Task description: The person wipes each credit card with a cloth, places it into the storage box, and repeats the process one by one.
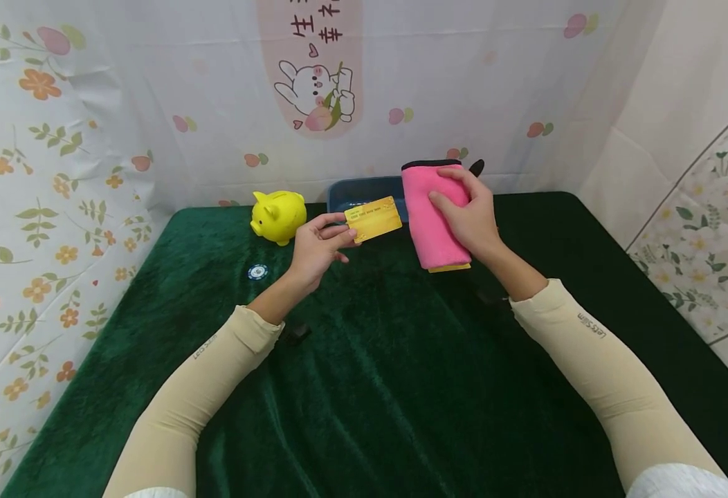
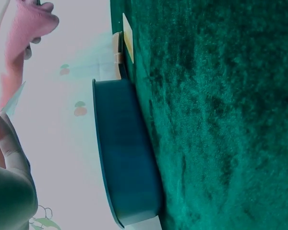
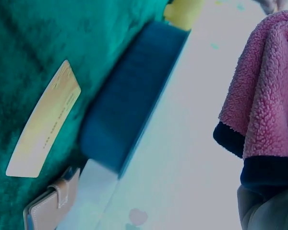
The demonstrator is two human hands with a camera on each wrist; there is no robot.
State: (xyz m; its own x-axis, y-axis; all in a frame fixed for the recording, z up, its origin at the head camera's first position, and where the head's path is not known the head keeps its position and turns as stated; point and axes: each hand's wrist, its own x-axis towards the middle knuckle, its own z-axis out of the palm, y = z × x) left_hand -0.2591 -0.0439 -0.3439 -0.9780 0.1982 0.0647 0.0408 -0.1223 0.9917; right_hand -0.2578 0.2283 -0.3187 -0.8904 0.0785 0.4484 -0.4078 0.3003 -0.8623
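Note:
My left hand point(image 1: 319, 249) pinches a gold bank card point(image 1: 374, 218) by its left edge, raised above the table. In my right hand point(image 1: 472, 214) is a folded pink towel point(image 1: 429, 214) with a black border, gripped from its right side. The right wrist view shows the towel's fluffy pile point(image 3: 271, 96) and dark hem. A second gold card point(image 3: 45, 124) lies flat on the green cloth; in the head view the towel covers most of it. In the left wrist view, my left fingers point(image 2: 9, 143) show at the left edge.
A blue bin point(image 1: 364, 187) stands at the back. Left of it sits a yellow piggy bank point(image 1: 279, 216), with a blue-and-white poker chip point(image 1: 257, 272) in front. A brown wallet point(image 3: 55, 203) lies by the bin's right end. Dark green velvet point(image 1: 364, 387) covers the table.

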